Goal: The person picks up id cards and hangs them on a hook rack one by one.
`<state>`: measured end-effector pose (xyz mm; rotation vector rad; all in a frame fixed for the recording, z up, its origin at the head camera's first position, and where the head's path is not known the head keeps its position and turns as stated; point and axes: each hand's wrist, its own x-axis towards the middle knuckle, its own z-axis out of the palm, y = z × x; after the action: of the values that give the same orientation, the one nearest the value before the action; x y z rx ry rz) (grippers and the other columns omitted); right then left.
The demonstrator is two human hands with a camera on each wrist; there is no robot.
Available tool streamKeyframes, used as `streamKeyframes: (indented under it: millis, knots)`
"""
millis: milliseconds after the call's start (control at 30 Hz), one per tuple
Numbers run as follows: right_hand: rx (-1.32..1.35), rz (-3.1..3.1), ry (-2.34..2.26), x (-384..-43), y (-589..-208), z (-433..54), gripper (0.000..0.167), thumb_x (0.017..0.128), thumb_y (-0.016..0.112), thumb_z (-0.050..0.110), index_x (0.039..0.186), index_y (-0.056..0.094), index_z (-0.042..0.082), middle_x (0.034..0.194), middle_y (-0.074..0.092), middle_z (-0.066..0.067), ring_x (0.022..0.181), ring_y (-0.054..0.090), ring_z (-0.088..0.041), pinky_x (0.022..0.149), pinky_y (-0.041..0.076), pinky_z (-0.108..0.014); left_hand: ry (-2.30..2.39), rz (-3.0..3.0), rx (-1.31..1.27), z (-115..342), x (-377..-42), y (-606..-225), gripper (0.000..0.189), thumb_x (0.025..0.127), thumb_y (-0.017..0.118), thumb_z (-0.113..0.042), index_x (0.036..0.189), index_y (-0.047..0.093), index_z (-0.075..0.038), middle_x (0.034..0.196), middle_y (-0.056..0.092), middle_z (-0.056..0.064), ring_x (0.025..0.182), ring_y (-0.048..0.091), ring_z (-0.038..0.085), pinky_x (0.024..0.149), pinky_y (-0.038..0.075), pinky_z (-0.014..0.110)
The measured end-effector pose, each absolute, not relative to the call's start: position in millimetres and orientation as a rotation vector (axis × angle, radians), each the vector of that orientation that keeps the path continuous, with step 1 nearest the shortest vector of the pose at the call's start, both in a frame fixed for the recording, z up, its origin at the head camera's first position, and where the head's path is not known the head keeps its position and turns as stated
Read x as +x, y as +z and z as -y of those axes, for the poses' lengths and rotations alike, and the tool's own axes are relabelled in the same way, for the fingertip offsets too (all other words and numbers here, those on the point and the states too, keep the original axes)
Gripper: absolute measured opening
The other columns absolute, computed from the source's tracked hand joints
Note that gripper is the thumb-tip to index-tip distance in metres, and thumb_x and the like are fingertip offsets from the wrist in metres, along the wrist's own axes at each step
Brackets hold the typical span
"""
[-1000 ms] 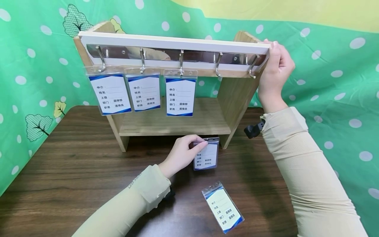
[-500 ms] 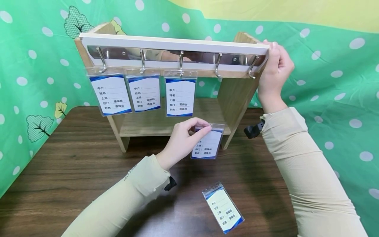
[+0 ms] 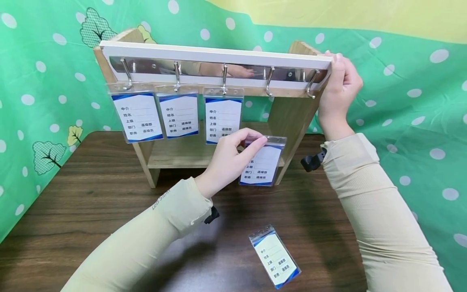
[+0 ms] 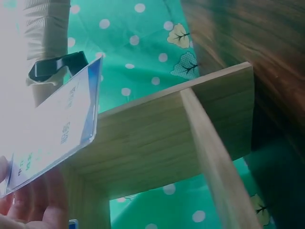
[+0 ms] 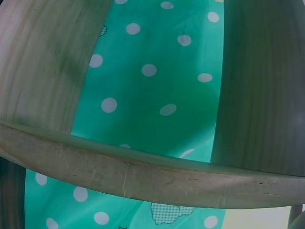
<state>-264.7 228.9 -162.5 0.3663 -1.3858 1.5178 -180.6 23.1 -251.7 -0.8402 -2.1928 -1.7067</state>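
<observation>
My left hand (image 3: 233, 156) pinches the top edge of a badge holder (image 3: 263, 166) between thumb and fingers, below the two right-hand hooks. In the left wrist view that same badge holder (image 4: 59, 129) is tilted and partly washed out by glare. My right hand (image 3: 341, 91) grips the right end of the white hook rail (image 3: 219, 53). Three badge holders hang from the rail's left hooks: a left one (image 3: 136, 117), a middle one (image 3: 178, 115) and a third one (image 3: 222, 113), whose lower edge is partly hidden by my left hand. Nothing hangs on the fourth hook (image 3: 270, 81) or the fifth hook (image 3: 312, 84).
Another badge holder (image 3: 275, 257) lies flat on the dark wood table (image 3: 91, 227), near the front. The rail is on a wooden shelf stand (image 3: 189, 156) with side panels and a lower board. A green dotted cloth (image 3: 412, 134) covers the background.
The left hand has lifted the badge holder up from low at the stand's foot, drifting slightly right. The right hand stays on the rail's end.
</observation>
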Motion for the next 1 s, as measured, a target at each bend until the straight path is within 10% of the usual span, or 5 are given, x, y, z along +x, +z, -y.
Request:
streamKeyframes:
  millis: [1000]
  knots:
    - [0.367, 1.397, 1.493, -261, -161, -228, 0.031, 0.096, 0.05, 0.005, 0.08, 0.076, 0.01, 0.082, 0.072, 0.008, 0.079, 0.061, -0.009, 0.072, 0.043, -0.021, -1.632, 2.026, -0.717, -34, -210, -199, 0.026, 0.102, 0.055, -0.022, 0.118, 0.066, -0.005, 0.108, 0.072, 0.007, 0.081, 0.058, 0.012, 0.07, 0.044, 0.02]
